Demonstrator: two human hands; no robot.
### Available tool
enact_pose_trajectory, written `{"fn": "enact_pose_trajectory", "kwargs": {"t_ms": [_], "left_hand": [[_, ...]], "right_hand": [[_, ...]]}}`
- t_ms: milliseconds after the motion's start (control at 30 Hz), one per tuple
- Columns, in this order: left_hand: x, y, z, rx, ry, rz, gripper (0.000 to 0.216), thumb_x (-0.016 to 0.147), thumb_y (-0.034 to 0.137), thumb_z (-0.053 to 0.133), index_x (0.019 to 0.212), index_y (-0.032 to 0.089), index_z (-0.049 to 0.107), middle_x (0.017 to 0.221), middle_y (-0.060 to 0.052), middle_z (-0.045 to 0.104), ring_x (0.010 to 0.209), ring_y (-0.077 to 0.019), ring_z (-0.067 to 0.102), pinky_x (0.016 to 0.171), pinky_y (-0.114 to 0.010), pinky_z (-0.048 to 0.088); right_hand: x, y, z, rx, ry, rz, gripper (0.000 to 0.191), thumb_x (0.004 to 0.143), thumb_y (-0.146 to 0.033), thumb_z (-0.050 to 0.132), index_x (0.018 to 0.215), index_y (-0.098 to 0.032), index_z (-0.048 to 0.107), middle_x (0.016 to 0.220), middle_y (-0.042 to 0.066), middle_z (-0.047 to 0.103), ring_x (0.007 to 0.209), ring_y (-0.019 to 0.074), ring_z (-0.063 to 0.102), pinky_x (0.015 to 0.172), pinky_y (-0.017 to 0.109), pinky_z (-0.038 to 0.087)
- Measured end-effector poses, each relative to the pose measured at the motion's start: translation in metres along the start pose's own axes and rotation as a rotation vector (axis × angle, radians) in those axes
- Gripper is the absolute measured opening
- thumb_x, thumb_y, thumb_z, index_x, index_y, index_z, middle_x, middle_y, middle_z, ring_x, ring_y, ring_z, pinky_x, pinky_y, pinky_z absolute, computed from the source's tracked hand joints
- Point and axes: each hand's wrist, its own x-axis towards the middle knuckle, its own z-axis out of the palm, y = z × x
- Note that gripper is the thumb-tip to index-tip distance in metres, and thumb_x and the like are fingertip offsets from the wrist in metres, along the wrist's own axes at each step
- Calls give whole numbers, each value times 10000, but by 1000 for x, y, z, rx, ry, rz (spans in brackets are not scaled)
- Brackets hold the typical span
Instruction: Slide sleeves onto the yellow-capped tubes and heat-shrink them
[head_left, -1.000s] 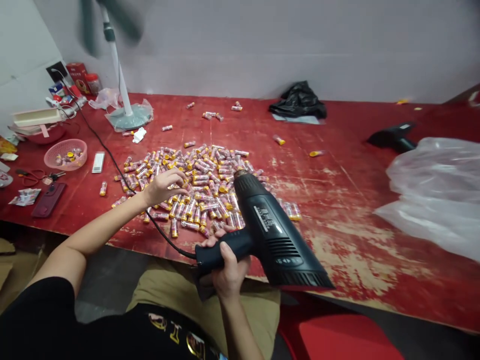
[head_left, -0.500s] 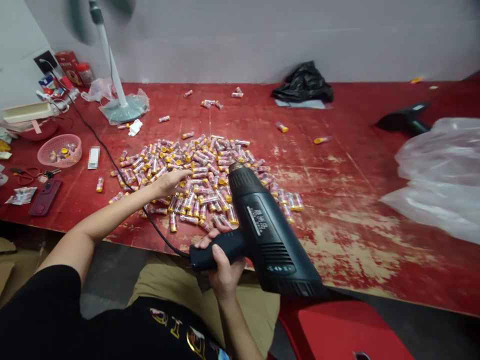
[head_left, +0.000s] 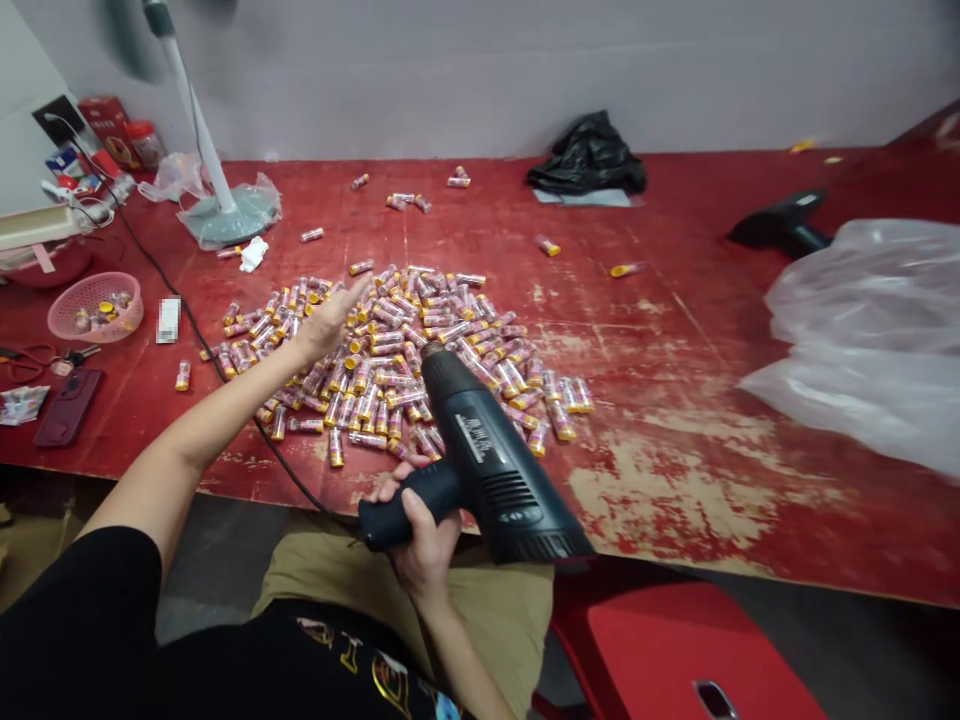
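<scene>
A black heat gun point(head_left: 487, 465) is gripped in my right hand point(head_left: 424, 540), whose fingers wrap around its handle. Its nozzle points forward over a pile of small clear tubes point(head_left: 386, 365) with yellow caps and pinkish contents or labels. My left hand point(head_left: 330, 320) reaches across the left part of that pile with the fingers stretched out. Some fingertips are hard to make out against the tubes, and I cannot tell whether they touch them. The gun's black cord point(head_left: 281, 455) runs from the handle leftward across the table, passing behind my left forearm.
On the red worn table point(head_left: 660, 350) lie a pink basket point(head_left: 64, 318), a phone point(head_left: 69, 408), scissors point(head_left: 30, 365) and a fan stand point(head_left: 225, 222). A black bag point(head_left: 589, 155), a second dark gun-shaped tool point(head_left: 780, 222) and clear plastic point(head_left: 862, 330) sit further right. A red stool point(head_left: 675, 640) stands below.
My left hand has moved farther forward over the pile, fingers extended. The heat gun has shifted left and a little nearer to me, still in my right hand. The camera view has turned slightly right.
</scene>
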Motion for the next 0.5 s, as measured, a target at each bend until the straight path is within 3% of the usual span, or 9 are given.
{"fn": "enact_pose_trajectory", "kwargs": {"t_ms": [133, 233, 367, 500], "left_hand": [[8, -9, -6, 25, -104, -56, 827, 836, 54, 578, 1607, 103, 285, 1472, -240, 524, 1389, -334, 494, 1172, -506, 381], [-6, 17, -12, -10, -87, 18, 647, 916, 185, 632, 1531, 123, 439, 1427, -236, 570, 1335, -329, 546, 1113, -529, 446], [-49, 74, -34, -69, 70, 79, 437, 980, 248, 604, 1414, 200, 583, 1297, -167, 671, 1205, -263, 638, 1022, -458, 531], [-110, 106, -61, 0, 320, -32, 458, 969, 237, 623, 1423, 242, 571, 1297, -134, 677, 1213, -254, 639, 1050, -449, 526]], "right_hand": [[29, -18, 4, 82, 233, -70, 378, 784, -336, 731, 1089, -211, 545, 866, -25, 609, 661, 110, 598, 663, 310, 563], [58, -36, 3, 119, 310, -86, 391, 698, -327, 779, 997, -195, 565, 857, -37, 615, 652, 92, 589, 648, 276, 548], [93, -55, 4, 99, 215, 11, 426, 621, -316, 795, 962, -176, 583, 774, -44, 626, 587, 88, 576, 590, 260, 536], [118, -60, 12, 31, 175, 17, 359, 620, -341, 767, 877, -171, 583, 694, -43, 617, 535, 90, 565, 521, 240, 515]]}}
